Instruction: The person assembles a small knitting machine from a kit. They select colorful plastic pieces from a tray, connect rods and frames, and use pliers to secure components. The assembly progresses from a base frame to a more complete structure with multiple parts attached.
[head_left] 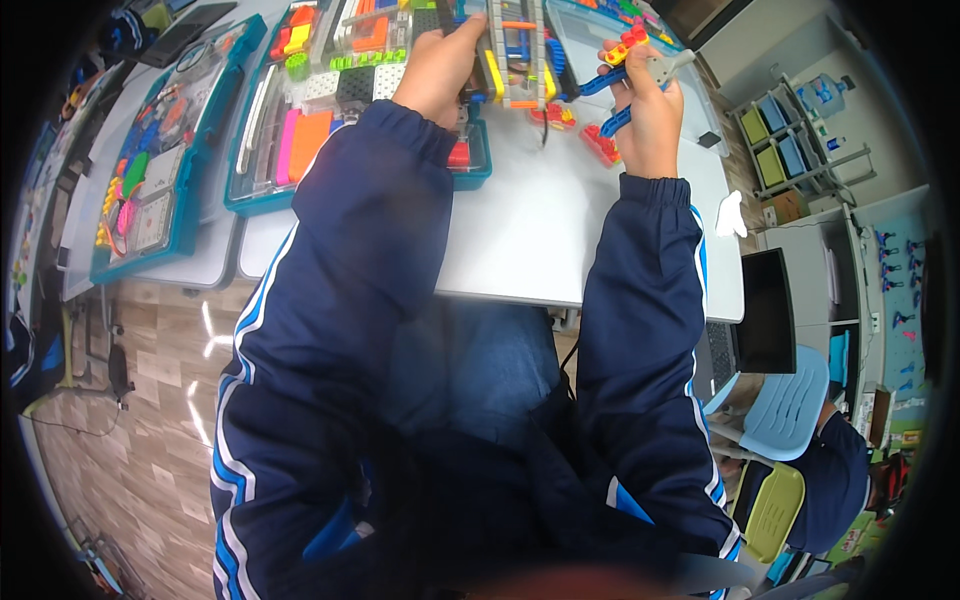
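At the table's far side, my left hand [440,78] closes on the left edge of a model built of toy construction parts [520,55], with grey tracks, yellow and blue beams and orange rods. The model's top is cut off by the picture's edge. To the right of it, my right hand [650,118] is closed round a small assembly of blue beams [606,82] topped by red and yellow bricks [628,42]. A pale grey part sticks out beside its fingers. Loose red and yellow pieces [600,146] lie on the white table [530,225] beneath, close to my right wrist.
Left of my left arm stands a teal-rimmed tray of sorted parts [232,190], with another teal parts case [185,235] beyond it. A white scrap [731,215] and a laptop [765,312] are at right, near a blue chair [787,405]. A seated person [835,485] is behind.
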